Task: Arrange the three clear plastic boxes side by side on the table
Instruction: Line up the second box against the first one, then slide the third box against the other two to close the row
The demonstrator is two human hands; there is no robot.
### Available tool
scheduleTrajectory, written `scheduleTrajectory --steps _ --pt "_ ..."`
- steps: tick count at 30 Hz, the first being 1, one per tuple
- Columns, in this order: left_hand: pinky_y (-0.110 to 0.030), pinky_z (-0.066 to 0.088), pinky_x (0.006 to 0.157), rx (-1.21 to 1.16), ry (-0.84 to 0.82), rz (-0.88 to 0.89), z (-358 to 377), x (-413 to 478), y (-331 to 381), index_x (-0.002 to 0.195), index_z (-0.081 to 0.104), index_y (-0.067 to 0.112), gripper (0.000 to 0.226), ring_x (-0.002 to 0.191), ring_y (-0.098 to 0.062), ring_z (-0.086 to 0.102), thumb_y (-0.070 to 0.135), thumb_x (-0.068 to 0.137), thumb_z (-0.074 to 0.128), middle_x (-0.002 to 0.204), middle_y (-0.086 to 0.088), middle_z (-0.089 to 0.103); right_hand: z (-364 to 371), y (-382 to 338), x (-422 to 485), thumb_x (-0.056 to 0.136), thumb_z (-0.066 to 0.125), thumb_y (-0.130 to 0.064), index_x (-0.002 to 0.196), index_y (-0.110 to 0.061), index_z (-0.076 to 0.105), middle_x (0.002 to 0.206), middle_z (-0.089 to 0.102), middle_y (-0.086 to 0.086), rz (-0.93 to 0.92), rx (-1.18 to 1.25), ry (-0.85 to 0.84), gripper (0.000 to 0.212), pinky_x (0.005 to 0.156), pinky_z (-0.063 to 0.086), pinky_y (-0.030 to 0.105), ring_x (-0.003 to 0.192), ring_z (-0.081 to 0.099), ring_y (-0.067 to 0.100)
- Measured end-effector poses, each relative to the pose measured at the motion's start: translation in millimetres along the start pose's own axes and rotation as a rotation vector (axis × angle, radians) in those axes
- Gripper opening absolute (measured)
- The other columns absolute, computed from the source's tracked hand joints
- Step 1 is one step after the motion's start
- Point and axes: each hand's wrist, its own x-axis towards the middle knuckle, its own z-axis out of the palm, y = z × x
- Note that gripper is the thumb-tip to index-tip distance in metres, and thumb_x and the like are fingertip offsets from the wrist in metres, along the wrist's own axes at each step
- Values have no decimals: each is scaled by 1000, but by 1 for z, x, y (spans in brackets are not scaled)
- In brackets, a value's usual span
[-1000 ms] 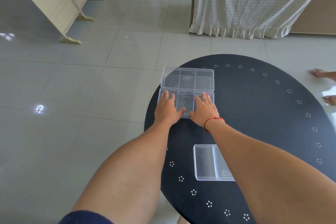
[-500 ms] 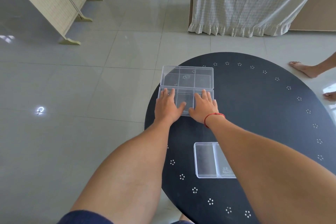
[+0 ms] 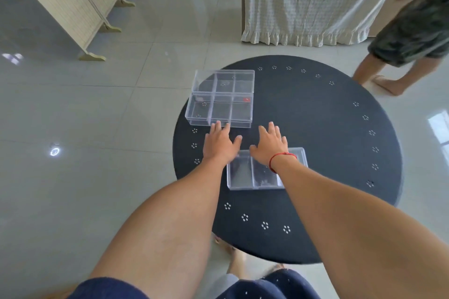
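Head view, near to far. Nearest me, both forearms reach out over the round black tabletop (image 3: pixel 315 128), which bears a ring of small white dotted flowers near its rim.

The nearest clear box (image 3: pixel 252 173) lies flat on the near-middle of the tabletop, partly covered by my right wrist and forearm; a divider splits it into compartments. A red cord bracelet (image 3: pixel 279 159) circles that wrist.

My right hand (image 3: pixel 268 144) is released, palm down and fingers spread, grasping nothing; it sits over the far edge of the nearest box, though I cannot tell whether it touches it. My left hand (image 3: pixel 220 144) is likewise released and spread, just beside the right hand, its fingertips close to the near edge of the middle clear box (image 3: pixel 218 111); contact there I cannot confirm.

The middle box and the far clear box (image 3: pixel 224 81) stand touching, long side to long side, toward the far left edge of the tabletop, the far one overhanging the rim slightly. Both show inner dividers.

Beyond the tabletop: pale floor tiles (image 3: pixel 109 104), a folding wooden screen (image 3: pixel 68 0) far left, a checked curtain (image 3: pixel 313 0) far centre, and a second person's bare legs (image 3: pixel 379 73) far right.
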Motion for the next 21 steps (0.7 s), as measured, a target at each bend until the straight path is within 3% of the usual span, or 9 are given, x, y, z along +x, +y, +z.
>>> scheduleTrajectory --steps 7,11,21 --pt "-40 15 119 -5 14 18 42 -58 28 151 27 15 63 150 -24 5 44 97 43 162 -9 11 8 62 -44 90 52 -22 150 -12 26 164 0 14 13 -11 -3 66 122 14 46 152 -1 30" --pt "-41 24 115 -1 -35 -21 59 -77 33 152 21 20 72 150 -22 1 47 93 50 163 -7 1 15 78 -55 90 57 -21 153 -12 20 164 -3 16 -25 9 -43 74 123 16 42 153 -8 29" --pt "-43 26 115 25 -44 -98 48 -85 2 153 17 20 76 150 -24 -1 47 92 54 163 -7 -4 30 47 -56 91 58 -20 155 -13 14 164 -7 13 -88 -10 -76 78 122 22 41 153 -11 28"
